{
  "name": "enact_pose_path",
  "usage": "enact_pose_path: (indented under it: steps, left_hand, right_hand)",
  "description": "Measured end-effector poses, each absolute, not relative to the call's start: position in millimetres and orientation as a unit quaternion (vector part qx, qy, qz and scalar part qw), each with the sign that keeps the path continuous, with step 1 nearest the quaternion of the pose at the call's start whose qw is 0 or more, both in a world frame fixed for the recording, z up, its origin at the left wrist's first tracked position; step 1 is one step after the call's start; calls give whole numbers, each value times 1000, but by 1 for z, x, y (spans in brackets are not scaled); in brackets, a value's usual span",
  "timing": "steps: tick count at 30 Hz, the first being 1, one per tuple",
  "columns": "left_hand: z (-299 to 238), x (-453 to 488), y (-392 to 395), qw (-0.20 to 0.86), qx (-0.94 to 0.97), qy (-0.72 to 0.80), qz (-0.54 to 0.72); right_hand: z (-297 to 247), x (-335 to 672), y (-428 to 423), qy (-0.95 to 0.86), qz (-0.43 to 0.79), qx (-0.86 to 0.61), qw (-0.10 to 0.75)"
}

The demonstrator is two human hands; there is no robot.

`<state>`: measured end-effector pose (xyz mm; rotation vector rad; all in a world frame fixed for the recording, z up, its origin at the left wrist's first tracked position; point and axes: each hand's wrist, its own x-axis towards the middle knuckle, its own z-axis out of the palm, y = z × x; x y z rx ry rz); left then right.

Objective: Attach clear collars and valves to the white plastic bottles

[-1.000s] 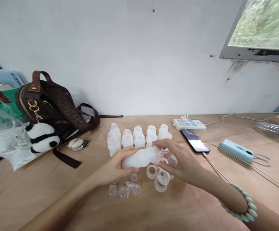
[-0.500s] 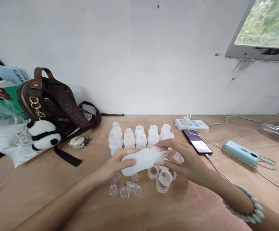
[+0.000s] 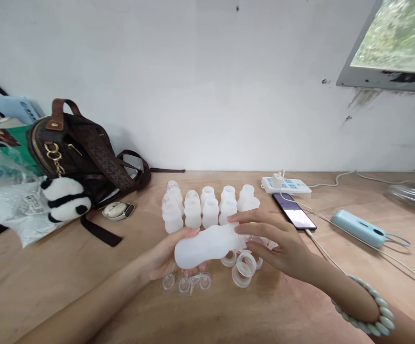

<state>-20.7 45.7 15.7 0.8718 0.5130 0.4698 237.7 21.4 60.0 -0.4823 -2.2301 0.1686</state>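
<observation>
A frosted white baby bottle [image 3: 203, 247] lies tilted across my hands, its neck toward the right. My left hand [image 3: 166, 255] cradles the body from below, thumb along the top edge and fingertips showing underneath. At the neck, my right hand [image 3: 275, 239] has its fingers around the ring and the clear part there, which they largely cover. Behind stand several more bottles [image 3: 210, 212]; some on the left carry clear tops [image 3: 192, 198], others have bare necks. Clear rings [image 3: 243, 270] lie below my right hand. Small clear nipples [image 3: 184, 285] lie below my left.
On the left sit a dark backpack [image 3: 74, 143] with a panda plush [image 3: 67, 199], a plastic bag [image 3: 17, 205] and a beige mouse [image 3: 116, 210]. To the right are a phone [image 3: 293, 211], a power strip [image 3: 295, 186], a blue power bank [image 3: 357, 227] and cables.
My left hand has shifted its grip, with the thumb now at the bottle's upper edge and fingers beneath. My right fingers have moved round the neck; the bottle has dropped slightly.
</observation>
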Motion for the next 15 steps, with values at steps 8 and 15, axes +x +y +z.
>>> enact_pose_path:
  steps: [8,15]
  left_hand:
    - [26,-16,42,827,443,263,226]
    - [41,-14,25,524,672,384,356]
  right_hand:
    - [68,238,14,-893,61,-215,390]
    - [58,237,21,-843,140,-398,333]
